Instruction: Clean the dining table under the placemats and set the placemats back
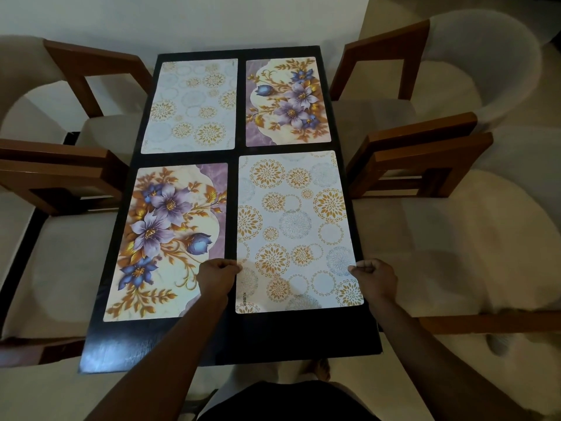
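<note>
1. Both grips are clenched on the circle-patterned placemat (296,229). The left grip (218,271) pinches its left edge and the right grip (375,273) pinches its right edge. The mat sits on the near right quarter of the table (230,338). I cannot tell whether it lies fully flat or is just lifted.
2. The mat's right edge runs close to the table's right edge. A small drift that way would probably leave it overhanging, and it could slide off toward the chair (425,165).
3. Its left edge is just beside the flowered placemat (165,241), and the left grip reaches over that mat's corner. A careless pull could drag the flowered one askew or lap one mat over the other.
4. The mat looks thin. Held only by two side pinches, it would likely sag in the middle, crease, or slip from one grip.
5. No cloth is in view, so the surface beneath may not be wiped. Dust could then be trapped under it.
6. If one grip moves ahead of the other, the mat may end up crooked against the two far placemats (191,106).
</note>
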The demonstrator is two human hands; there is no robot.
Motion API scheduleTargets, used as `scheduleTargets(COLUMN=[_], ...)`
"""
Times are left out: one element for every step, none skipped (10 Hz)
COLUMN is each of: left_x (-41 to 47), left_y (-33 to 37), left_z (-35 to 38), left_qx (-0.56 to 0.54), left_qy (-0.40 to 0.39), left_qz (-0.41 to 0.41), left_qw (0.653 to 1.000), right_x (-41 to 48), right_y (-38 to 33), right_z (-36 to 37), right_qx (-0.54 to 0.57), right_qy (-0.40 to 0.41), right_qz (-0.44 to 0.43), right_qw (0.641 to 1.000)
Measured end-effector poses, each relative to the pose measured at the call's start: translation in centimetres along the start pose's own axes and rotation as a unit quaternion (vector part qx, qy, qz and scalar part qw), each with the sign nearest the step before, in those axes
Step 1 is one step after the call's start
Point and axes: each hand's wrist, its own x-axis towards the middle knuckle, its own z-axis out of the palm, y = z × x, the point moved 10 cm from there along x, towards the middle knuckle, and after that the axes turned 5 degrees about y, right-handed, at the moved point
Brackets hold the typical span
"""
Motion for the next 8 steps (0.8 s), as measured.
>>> scheduleTargets(left_x=[0.0, 0.0, -0.4, -0.7, -0.9, -1.1, -1.2, -1.0], left_y=[0.2, 0.3, 0.7, 1.2, 1.3, 1.5, 2.8, 4.5], left_z=[0.0, 0.2, 0.1, -0.3, -0.3, -0.6, -0.8, -1.8], left_qx=[0.0, 0.004, 0.016, 0.069, 0.095, 0.118, 0.148, 0.151], left_qy=[-0.002, -0.001, 0.014, 0.039, 0.044, 0.043, 0.035, 0.048], left_qz=[0.004, 0.003, 0.017, 0.06, 0.087, 0.107, 0.15, 0.185], left_qw=[1.0, 1.0, 1.0, 0.995, 0.991, 0.986, 0.977, 0.97], right_x=[-0.1, -0.2, -0.5, -0.8, -1.1, -1.8, -2.3, -3.3], right_y=[0.0, 0.0, -0.2, 0.5, 0.9, 0.1, -1.5, -4.9], right_z=[0.1, 0.1, -0.1, -0.5, -0.5, -0.3, 1.2, 3.2], right_qx=[0.001, -0.008, -0.018, -0.034, -0.042, -0.046, -0.011, -0.035], right_qy=[-0.002, -0.002, 0.014, 0.048, 0.061, 0.085, 0.08, 0.077], right_qz=[0.006, 0.007, -0.002, -0.001, -0.006, -0.021, -0.073, -0.156], right_qw=[1.0, 1.0, 1.0, 0.998, 0.997, 0.995, 0.994, 0.984])
